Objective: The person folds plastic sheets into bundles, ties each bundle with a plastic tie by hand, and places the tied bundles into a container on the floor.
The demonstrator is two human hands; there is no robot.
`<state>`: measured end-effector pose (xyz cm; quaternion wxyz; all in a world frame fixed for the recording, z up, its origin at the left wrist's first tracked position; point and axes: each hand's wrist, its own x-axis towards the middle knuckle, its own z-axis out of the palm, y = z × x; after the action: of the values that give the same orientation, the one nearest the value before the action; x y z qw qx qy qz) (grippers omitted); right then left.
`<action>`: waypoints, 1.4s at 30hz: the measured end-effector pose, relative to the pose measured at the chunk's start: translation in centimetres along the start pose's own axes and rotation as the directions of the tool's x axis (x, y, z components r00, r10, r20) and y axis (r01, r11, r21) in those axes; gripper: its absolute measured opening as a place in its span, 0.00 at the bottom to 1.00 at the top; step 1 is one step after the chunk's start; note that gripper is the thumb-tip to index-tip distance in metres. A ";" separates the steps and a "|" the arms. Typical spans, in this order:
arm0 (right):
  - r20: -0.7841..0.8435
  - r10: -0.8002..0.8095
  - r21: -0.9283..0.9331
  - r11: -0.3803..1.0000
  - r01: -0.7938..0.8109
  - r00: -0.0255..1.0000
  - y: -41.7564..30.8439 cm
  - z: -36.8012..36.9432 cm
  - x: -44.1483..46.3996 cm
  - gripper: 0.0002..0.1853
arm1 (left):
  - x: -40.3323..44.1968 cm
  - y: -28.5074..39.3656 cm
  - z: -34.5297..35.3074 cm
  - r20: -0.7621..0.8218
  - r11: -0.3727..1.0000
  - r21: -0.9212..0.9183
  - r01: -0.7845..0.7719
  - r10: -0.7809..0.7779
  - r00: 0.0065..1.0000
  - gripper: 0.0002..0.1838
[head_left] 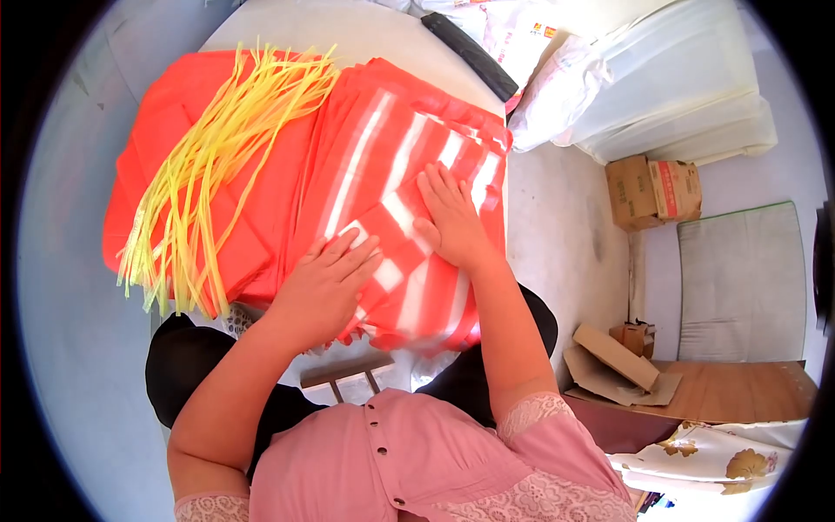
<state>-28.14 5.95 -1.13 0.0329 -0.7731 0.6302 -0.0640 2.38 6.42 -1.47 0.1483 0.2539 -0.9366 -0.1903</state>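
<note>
A thick stack of red and white striped sheets (409, 174) lies in front of me, with a smaller folded striped piece (383, 252) on top. My left hand (326, 283) rests flat on the near left part of it, fingers spread. Flat on the stripes further right lies my right hand (450, 217), its fingers stretched out and the thumb apart. Neither hand grips anything. To the left, a bundle of yellow strips (217, 165) is spread over plain red sheets (152, 113).
A black bar-shaped object (470, 56) lies at the table's (348, 26) far right, beside white bags (561, 91). Cardboard boxes (652, 191) stand against the right wall. Opened cardboard (617, 370) lies on a wooden surface (739, 391) at the lower right.
</note>
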 end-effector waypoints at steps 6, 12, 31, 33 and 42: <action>-0.030 0.063 -0.046 0.997 -0.064 0.998 0.2 0.8 0.7 0.40 | -1.6 -0.4 -0.5 0.041 0.998 -0.062 0.000 0.003 0.999 0.37; -0.186 0.283 0.132 0.956 -0.261 0.941 -3.9 -1.5 -1.7 0.38 | -2.7 -0.6 -0.5 0.030 0.996 -0.084 0.000 0.003 1.000 0.37; -0.008 0.448 0.675 0.661 -0.326 0.894 -12.9 -1.4 -1.8 0.52 | -4.9 1.5 -4.8 0.482 0.255 -0.828 0.500 -0.133 0.866 0.25; -0.150 0.409 0.571 0.779 -0.259 0.900 -10.3 1.1 -2.4 0.55 | -5.5 0.3 -4.1 0.219 0.447 -0.788 0.423 -0.438 0.872 0.15; 0.143 0.487 0.829 0.417 -0.373 0.862 -11.4 -1.1 -2.0 0.61 | -4.4 -5.6 -4.5 -0.378 0.741 0.220 0.634 -0.535 0.756 0.14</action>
<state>-17.61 10.27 1.38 0.3736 -0.4684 0.6987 -0.3909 10.11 3.01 -0.70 0.1703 0.5842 -0.7931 -0.0262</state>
